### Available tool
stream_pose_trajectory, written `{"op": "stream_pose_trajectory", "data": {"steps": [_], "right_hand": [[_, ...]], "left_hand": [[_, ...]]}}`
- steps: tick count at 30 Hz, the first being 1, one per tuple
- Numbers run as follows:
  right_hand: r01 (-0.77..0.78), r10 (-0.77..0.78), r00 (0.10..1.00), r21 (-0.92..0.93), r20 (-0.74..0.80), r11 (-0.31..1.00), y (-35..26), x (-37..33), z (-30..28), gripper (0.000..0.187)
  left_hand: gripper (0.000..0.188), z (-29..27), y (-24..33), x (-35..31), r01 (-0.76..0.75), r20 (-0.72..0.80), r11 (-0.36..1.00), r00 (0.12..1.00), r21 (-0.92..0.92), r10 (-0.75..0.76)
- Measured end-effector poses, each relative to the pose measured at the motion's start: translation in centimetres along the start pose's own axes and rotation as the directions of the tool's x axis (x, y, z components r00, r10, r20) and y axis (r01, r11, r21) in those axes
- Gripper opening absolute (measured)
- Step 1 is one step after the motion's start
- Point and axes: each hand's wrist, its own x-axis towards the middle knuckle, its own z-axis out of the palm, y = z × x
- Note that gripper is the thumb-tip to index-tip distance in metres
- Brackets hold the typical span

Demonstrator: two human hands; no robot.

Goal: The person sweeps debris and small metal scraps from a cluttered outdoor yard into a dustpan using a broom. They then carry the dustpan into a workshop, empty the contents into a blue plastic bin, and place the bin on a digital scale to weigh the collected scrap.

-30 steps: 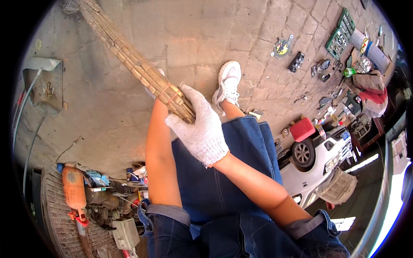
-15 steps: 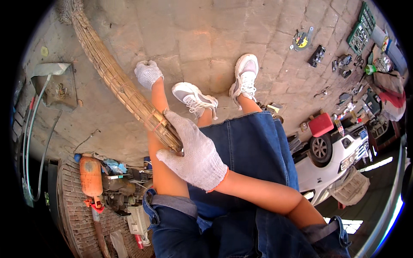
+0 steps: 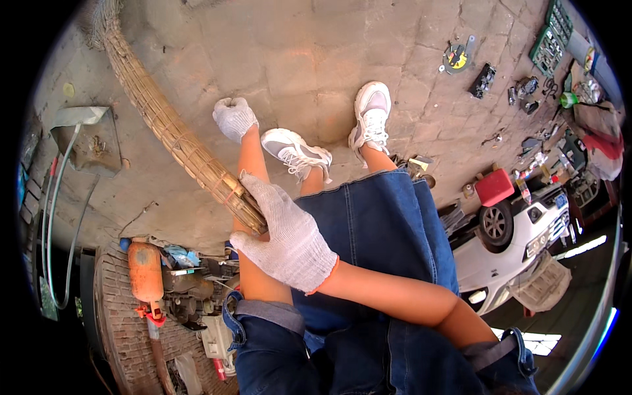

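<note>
A long straw broom slants from the upper left of the head view down to my lap, its stalks bound with thin ties. My right hand, in a white knit glove with an orange cuff, grips the broom's handle end. The thumb lies on the near side and the fingers on the far side. Out past the handle, to its right, my left hand is curled into a fist in a matching glove. Nothing shows in it. The broom's flared head rests at the upper left and is partly cut off.
A metal dustpan lies on the paved floor at the left. An orange cylinder stands among clutter at lower left. At right are a green tool case, scattered tools, a red container and a white car.
My left fist has moved slightly right and nearer to me. My right hand has shifted a little left and farther away, still round the broom handle.
</note>
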Motion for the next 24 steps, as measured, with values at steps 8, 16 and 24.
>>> {"op": "stream_pose_trajectory", "data": {"steps": [8, 16, 24], "right_hand": [[0.045, -0.046, 0.999, 0.034, 0.006, 0.998, -0.8, 0.2, -1.6, 0.072], [0.097, -0.097, 0.995, -0.005, -0.001, 0.995, -0.6, 1.3, -3.8, 0.071], [-0.01, 0.024, 0.997, 0.189, -0.074, 0.982, 1.4, 2.4, -1.8, 0.053]], "left_hand": [[0.013, 3.0, 15.3, -20.2, -0.043, 0.513, 0.802, 0.749, -0.595, 0.421], [0.057, 3.8, 20.6, -26.1, 0.288, 0.79, 0.736, 0.259, -0.613, 0.556], [0.044, -3.1, 4.8, -16.4, 0.812, 0.907, 0.413, 0.408, -0.412, 0.102]]}}
